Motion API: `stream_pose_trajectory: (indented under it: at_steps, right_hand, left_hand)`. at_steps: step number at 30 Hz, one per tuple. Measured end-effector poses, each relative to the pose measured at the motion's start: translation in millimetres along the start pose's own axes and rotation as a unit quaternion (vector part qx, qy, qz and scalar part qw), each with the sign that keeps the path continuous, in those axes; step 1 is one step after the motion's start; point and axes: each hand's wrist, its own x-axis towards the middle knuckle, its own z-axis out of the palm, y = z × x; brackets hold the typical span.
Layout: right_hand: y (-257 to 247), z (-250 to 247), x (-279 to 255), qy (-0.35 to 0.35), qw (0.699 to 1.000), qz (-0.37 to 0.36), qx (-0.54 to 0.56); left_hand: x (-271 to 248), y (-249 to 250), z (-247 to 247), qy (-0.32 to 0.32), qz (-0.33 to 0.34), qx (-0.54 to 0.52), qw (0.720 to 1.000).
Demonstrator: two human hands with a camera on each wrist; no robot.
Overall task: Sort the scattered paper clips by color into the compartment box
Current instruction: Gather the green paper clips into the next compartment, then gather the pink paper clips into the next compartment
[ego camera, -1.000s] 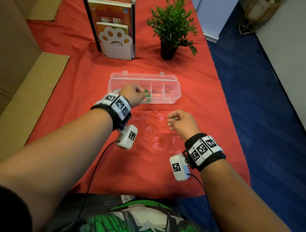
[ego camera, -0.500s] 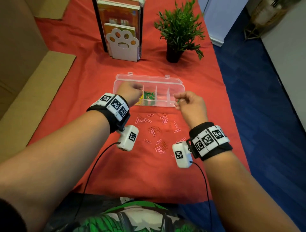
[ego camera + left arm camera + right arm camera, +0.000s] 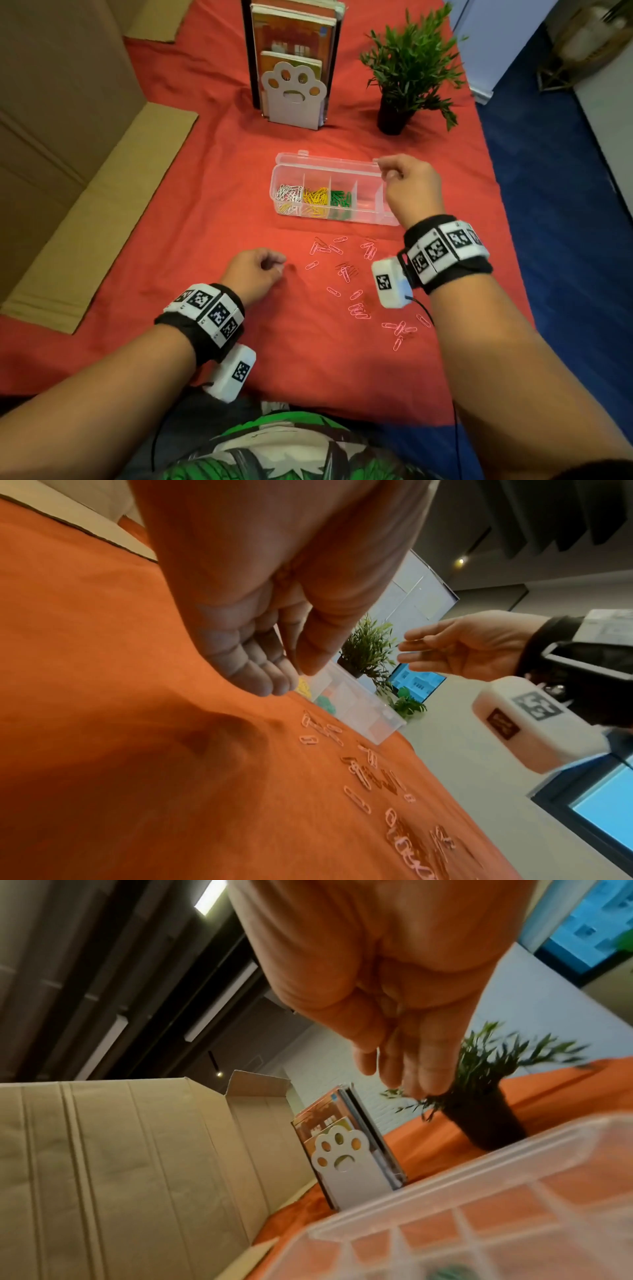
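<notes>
The clear compartment box stands on the red cloth, with white clips, yellow clips and green clips in its three left compartments. Several pink clips lie scattered in front of the box, also in the left wrist view. My right hand hovers over the box's right end; the left wrist view shows its fingers straight and apart. My left hand hangs just above the cloth, left of the pink clips, fingers loosely curled, and I see nothing in it.
A paw-shaped bookend with books and a potted plant stand behind the box. Flattened cardboard lies along the left. The table's right edge drops to blue floor.
My left hand has pulled back from the box down to the cloth beside the pink clips. My right hand has risen from the clips to the box's right end and its pinch has loosened.
</notes>
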Motion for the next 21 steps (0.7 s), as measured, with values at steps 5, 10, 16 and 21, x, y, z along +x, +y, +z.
stream_pose_trajectory:
  at_steps: [5,10,16,21]
  right_hand:
    - [43,-25,-50,-0.045,0.995,0.053,-0.069]
    - [87,-36,-108,-0.112,0.975,0.111,-0.154]
    - [122,-28,-157,-0.209,0.941,0.131,-0.23]
    - [133,-21,-172,-0.231,0.921,0.044,-0.31]
  left_hand:
    - [-7,1,14,-0.032,0.01,0.038,0.999]
    - [-14,10,30,-0.055,0.028,0.086,0.994]
    - [-24,25,51,-0.074,0.063,0.157,0.983]
    - [-25,34,67,-0.049,0.109,0.211,0.97]
